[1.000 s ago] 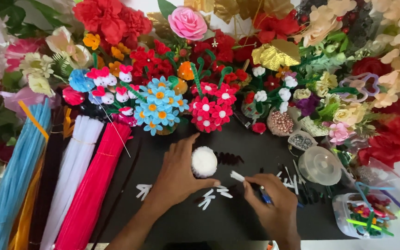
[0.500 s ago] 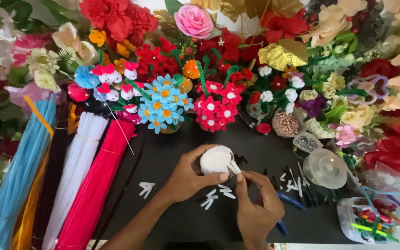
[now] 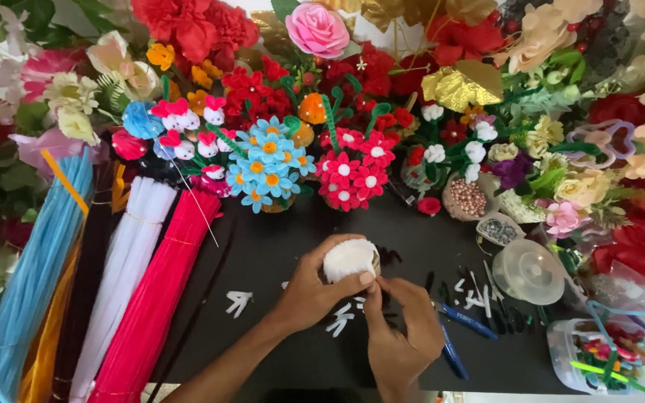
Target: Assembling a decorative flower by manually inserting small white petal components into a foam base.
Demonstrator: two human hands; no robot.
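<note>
Two hands meet over black counter [image 3: 263, 261]: left hand [image 3: 315, 287] clamps white fuzzy ball [image 3: 349, 259], raised for access; right hand [image 3: 401, 328] fingertips pinched together at ball's lower edge; blue-handled scissors [image 3: 464, 322] parked beside.

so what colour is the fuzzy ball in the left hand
White: the fuzzy round ball held by the left hand is plain white, clearest in the head view.

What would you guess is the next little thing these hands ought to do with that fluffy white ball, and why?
Probably press the small piece into the white fuzzy ball. The left hand cups the ball above the black mat, and the right hand has its fingertips pinched at the ball's lower edge; what they pinch is too small to tell. Cut white bits lie nearby.
</note>
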